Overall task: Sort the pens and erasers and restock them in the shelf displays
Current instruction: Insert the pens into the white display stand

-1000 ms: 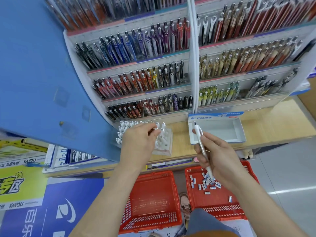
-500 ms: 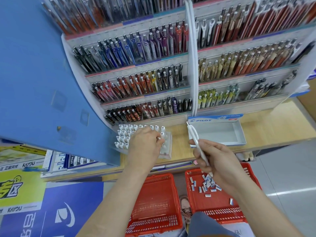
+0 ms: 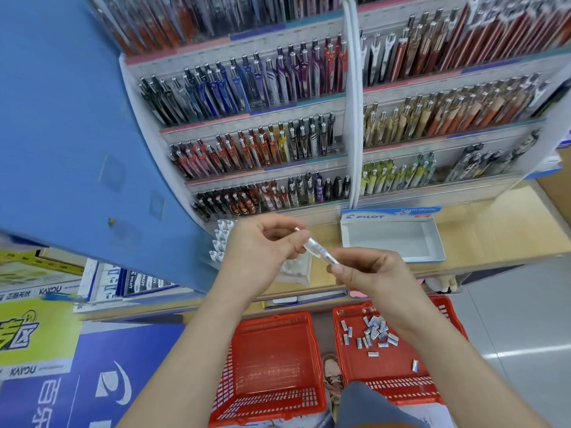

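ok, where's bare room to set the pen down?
Free: inside the empty Pilot tray, and the wood shelf right of it. The left red basket is bare too. Crowded: the white-pen holder beneath the left hand, and the eraser pile.

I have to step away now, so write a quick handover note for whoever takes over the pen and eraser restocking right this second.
Left hand and right hand both pinch one white pen, held over the shelf edge.
Clear holder of white pens stands on the wooden shelf, partly hidden behind the left hand.
Pilot eraser box on the shelf is empty.
Erasers lie loose in the right red basket; the left red basket is empty.
Done: pen basket emptied.
Left: place this pen, likely in the clear holder, then move the erasers into the Pilot box.
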`<state>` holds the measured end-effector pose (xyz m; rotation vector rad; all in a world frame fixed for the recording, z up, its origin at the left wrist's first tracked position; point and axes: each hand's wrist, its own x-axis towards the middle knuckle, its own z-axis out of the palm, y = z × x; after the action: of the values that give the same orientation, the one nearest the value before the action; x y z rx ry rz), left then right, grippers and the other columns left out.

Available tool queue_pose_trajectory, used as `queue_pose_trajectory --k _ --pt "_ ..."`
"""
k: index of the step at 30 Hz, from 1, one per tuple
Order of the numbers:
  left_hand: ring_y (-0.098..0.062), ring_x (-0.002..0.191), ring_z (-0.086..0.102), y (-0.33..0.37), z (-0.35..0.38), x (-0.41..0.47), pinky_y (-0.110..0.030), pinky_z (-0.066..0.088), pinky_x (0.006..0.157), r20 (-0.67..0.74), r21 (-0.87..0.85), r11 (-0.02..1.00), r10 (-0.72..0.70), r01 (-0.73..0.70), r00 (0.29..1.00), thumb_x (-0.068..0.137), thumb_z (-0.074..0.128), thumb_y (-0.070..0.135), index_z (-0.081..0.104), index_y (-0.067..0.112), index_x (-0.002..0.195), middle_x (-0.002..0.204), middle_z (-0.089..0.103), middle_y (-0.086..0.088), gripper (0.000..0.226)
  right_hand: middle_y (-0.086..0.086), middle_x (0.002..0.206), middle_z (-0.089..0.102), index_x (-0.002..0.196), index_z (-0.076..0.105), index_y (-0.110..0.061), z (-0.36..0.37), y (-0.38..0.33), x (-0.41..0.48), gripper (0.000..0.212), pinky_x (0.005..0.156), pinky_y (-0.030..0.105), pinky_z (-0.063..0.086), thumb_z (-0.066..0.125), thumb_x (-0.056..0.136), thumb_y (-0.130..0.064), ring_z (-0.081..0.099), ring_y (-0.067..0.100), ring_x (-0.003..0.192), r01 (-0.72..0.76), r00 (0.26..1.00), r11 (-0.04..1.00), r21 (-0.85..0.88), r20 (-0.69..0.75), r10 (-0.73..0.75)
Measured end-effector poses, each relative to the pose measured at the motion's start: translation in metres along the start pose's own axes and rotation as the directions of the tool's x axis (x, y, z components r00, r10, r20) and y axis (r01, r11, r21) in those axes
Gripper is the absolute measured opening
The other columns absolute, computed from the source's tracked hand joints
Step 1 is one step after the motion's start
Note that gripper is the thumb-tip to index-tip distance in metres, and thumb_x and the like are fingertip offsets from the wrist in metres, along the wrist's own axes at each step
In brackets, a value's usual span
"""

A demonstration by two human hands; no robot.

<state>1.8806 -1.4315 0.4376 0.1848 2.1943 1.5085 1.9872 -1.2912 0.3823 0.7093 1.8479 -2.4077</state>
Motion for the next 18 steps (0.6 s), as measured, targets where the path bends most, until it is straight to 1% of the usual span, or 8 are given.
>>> queue_pose_trajectory --k 3,5,7,9,10,13,15,18 --pt "-0.02 0.061 0.067 0.002 -0.015 -0.001 -0.028 0.058 0.062 -0.119 0.041 0.997 0.069 -0.065 0.991 0.078 0.072 0.003 0.072 0.016 0.075 0.067 0.071 -0.009 0.014 -0.004 0.074 0.07 0.094 0.075 -0.02 0.0 0.003 0.007 0.017 0.069 0.02 0.049 0.073 0.079 -0.012 0.061 0.007 0.073 -0.01 1.0 1.0 -0.027 -0.022 0.01" --pt "-0.019 0.061 0.067 0.004 -0.027 -0.001 -0.027 0.057 0.061 -0.197 0.153 0.981 0.146 -0.117 0.97 0.079 0.072 0.005 0.071 0.023 0.072 0.063 0.07 -0.003 0.019 -0.007 0.074 0.067 0.1 0.072 -0.018 -0.002 0.007 0.011 0.021 0.069 0.021 0.048 0.073 0.08 -0.012 0.059 0.006 0.073 -0.031 0.998 0.998 -0.062 -0.057 0.028" --pt "-0.012 0.059 0.066 0.003 -0.036 -0.002 -0.024 0.055 0.061 -0.22 0.282 0.948 0.213 -0.147 0.952 0.079 0.073 0.011 0.069 0.029 0.071 0.061 0.068 0.006 0.02 -0.005 0.075 0.066 0.102 0.07 -0.018 -0.004 0.014 0.015 0.021 0.067 0.024 0.047 0.071 0.082 -0.011 0.058 0.008 0.068 -0.07 0.994 0.995 -0.073 -0.089 0.063" --pt "-0.003 0.058 0.063 0.0 -0.038 -0.006 -0.022 0.053 0.062 -0.204 0.394 0.902 0.27 -0.173 0.941 0.079 0.073 0.016 0.069 0.032 0.072 0.061 0.067 0.014 0.018 -0.002 0.077 0.066 0.105 0.068 -0.018 -0.001 0.022 0.019 0.022 0.065 0.026 0.045 0.069 0.085 -0.01 0.055 0.008 0.062 -0.12 0.988 0.99 -0.076 -0.105 0.111" --pt "-0.003 0.06 0.064 -0.003 -0.037 -0.007 -0.025 0.055 0.065 -0.193 0.442 0.876 0.302 -0.192 0.934 0.079 0.074 0.018 0.07 0.03 0.074 0.061 0.067 0.013 0.014 -0.002 0.077 0.065 0.107 0.066 -0.017 0.001 0.027 0.021 0.023 0.066 0.027 0.045 0.069 0.085 -0.01 0.053 0.009 0.061 -0.148 0.985 0.986 -0.075 -0.105 0.14" --pt "-0.013 0.065 0.064 -0.015 -0.031 -0.01 -0.036 0.054 0.066 -0.153 0.558 0.786 0.415 -0.269 0.897 0.08 0.073 0.022 0.073 0.021 0.079 0.066 0.068 0.008 0.001 -0.002 0.081 0.063 0.115 0.062 -0.014 0.013 0.042 0.027 0.029 0.075 0.035 0.049 0.067 0.087 -0.011 0.054 0.017 0.07 -0.235 0.969 0.971 -0.045 -0.083 0.231" --pt "-0.013 0.063 0.06 -0.024 -0.026 -0.008 -0.036 0.05 0.063 -0.112 0.624 0.719 0.47 -0.306 0.876 0.081 0.072 0.024 0.071 0.019 0.079 0.067 0.067 0.006 0.005 0.002 0.09 0.062 0.116 0.061 -0.014 0.02 0.05 0.03 0.029 0.083 0.037 0.053 0.066 0.088 -0.014 0.058 0.018 0.078 -0.285 0.956 0.959 0.004 -0.074 0.284" --pt "-0.013 0.061 0.057 -0.036 -0.019 -0.005 -0.033 0.045 0.062 -0.06 0.671 0.668 0.48 -0.32 0.875 0.08 0.069 0.027 0.069 0.017 0.077 0.066 0.065 0.005 0.01 0.007 0.105 0.064 0.112 0.062 -0.015 0.025 0.056 0.035 0.023 0.085 0.035 0.054 0.063 0.09 -0.012 0.061 0.019 0.088 -0.319 0.941 0.942 0.102 -0.085 0.328"
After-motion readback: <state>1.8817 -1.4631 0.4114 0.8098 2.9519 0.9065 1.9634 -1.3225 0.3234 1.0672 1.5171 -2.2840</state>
